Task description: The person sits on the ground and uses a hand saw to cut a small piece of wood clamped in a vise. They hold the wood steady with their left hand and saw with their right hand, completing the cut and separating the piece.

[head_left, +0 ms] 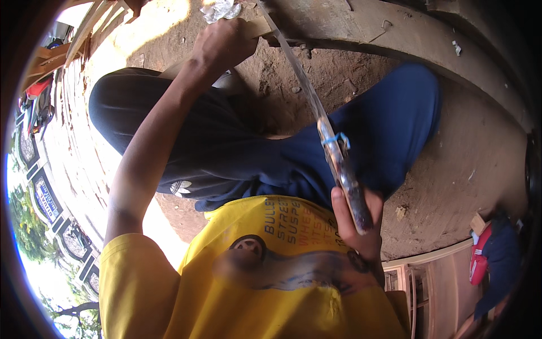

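Note:
My left hand (223, 48) is closed around a short piece of pale wood (258, 27), above the bare ground past my crossed legs. In my right hand (370, 217), close to my belly, is the worn straight handle of a long-bladed tool (307, 90). A blue tie (336, 139) wraps the handle near the blade. The narrow blade slants forward and left, passing right by the end of the wood; whether it touches is unclear. Its kind, saw or knife, I cannot make out, and its far tip reaches the top edge of the picture.
A crumpled clear plastic wrapper (221, 10) lies beyond my left hand. A long curved-looking beam (389, 31) runs across the far right. Wooden pieces (53, 59) stand at far left. A wooden frame (435, 282) and a red and dark blue item (491, 257) are at lower right.

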A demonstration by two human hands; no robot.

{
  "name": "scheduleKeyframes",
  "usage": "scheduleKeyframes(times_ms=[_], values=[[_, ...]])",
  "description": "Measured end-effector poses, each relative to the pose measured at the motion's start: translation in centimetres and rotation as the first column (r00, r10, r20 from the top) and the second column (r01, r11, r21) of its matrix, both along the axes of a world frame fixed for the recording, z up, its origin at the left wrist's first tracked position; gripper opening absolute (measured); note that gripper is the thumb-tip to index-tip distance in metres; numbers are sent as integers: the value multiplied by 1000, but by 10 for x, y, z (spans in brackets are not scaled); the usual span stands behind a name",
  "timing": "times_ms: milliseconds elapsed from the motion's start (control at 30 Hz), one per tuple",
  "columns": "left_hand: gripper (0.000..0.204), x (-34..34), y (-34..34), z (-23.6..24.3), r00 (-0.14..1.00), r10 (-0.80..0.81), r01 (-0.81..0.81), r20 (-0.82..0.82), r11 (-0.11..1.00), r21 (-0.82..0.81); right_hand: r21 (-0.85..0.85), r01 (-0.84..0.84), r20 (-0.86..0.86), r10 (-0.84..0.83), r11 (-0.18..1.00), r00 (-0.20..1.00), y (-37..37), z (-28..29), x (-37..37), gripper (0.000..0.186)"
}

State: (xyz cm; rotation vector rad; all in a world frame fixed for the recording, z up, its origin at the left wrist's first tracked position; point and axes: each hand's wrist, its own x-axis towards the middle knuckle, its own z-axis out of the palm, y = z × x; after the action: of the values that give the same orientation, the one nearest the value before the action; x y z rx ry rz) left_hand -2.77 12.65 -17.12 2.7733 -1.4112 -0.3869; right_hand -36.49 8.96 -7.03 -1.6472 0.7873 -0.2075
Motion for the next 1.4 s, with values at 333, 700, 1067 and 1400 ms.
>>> scheduleKeyframes(times_ms=[333, 700, 1067, 1400], values=[[22, 2, -2, -1, 999, -39, 39, -3, 999, 6, -18, 23, -14, -24, 1000, 1000, 7, -6, 12, 12], [28, 2, 0, 3, 999, -16, 15, -30, 1000, -24, 12, -37, -72, 37, 999, 997, 4, 5, 7, 9], [20, -3, -6, 13, 994, 23, -20, -108, 999, 27, 59, -22, -99, 28, 998, 995, 7, 14, -2, 9], [22, -4, -6, 18, 984, 82, -78, -158, 996, 36, 164, -3, -153, 28, 987, 988, -2, 13, 22, 10]])
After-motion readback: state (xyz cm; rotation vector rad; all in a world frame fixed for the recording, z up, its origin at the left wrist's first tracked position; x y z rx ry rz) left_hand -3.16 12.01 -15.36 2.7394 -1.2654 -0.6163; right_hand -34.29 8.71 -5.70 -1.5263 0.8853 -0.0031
